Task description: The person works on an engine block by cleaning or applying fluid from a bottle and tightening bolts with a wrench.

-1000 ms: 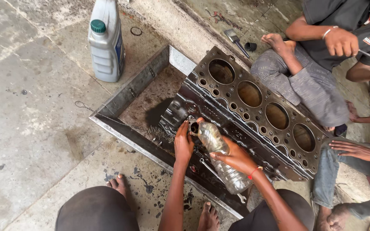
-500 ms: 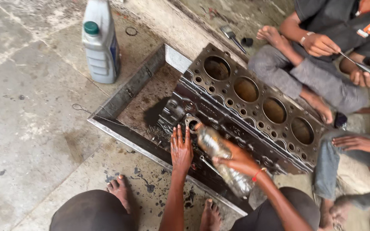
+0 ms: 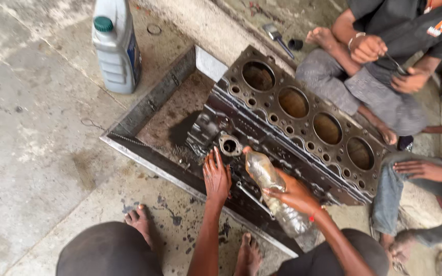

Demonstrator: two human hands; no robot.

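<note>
We squat at the edge of a shallow, rusty sheet-metal tray (image 3: 149,105) that holds a dark, greasy cast-iron engine block (image 3: 287,128) with four round cylinder bores in a row on its top face. Our right hand (image 3: 293,194) is wrapped around a clear, crumpled plastic bottle (image 3: 272,191), tilted so that its neck points at a small round port (image 3: 229,145) on the side of the block. Our left hand (image 3: 216,175) lies flat and open, fingers spread, against the block just below that port, holding nothing.

As we judge it, the washing of the block is in mid-course: the side face near the port looks wet and dark, a dark pool sits on the tray floor beside the block, and the bottle looks nearly empty, though we cannot tell whether liquid is running from it. The bores and the far side look dry, so that part seems left to do.

For packages, a tall pale-grey plastic jug with a green screw cap (image 3: 114,48) stands upright on the concrete floor (image 3: 31,143) beyond the tray's far left corner, well apart from our hands; it bears a blue label on its side. The clear bottle carries no label that we can see. Across the block a seated person in dark clothes (image 3: 384,61) wears an orange-and-white patch on the chest.
</note>
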